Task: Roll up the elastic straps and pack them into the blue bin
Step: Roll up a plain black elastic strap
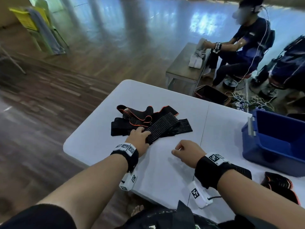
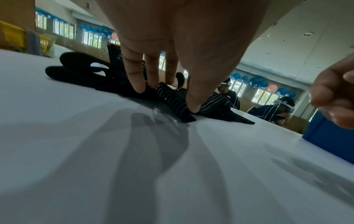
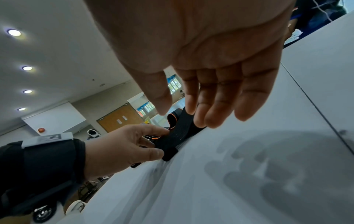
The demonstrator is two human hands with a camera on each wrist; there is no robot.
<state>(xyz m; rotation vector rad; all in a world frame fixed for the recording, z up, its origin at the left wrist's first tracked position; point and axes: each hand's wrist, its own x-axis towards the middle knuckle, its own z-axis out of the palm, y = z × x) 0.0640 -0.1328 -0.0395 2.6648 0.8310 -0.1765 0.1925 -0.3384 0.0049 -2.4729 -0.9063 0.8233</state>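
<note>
A loose pile of black elastic straps [image 1: 148, 119] with orange edging lies on the white table [image 1: 165, 171]. My left hand [image 1: 145, 135] pinches the near end of a grey-striped strap [image 1: 158, 129] between thumb and fingers; the left wrist view shows the thumb pressing that strap end [image 2: 178, 104] against the tabletop. My right hand [image 1: 177, 149] hovers just right of it with loosely curled fingers [image 3: 216, 106] and holds nothing. The blue bin [image 1: 277, 142] stands at the table's right edge; what it holds is hidden.
Dark straps with orange edging [image 1: 280, 184] lie bunched at the near right, in front of the bin. The table's left edge and far corner drop to a wooden floor. Another person [image 1: 244, 43] sits at a low table beyond, with cables [image 1: 247, 100] on the floor.
</note>
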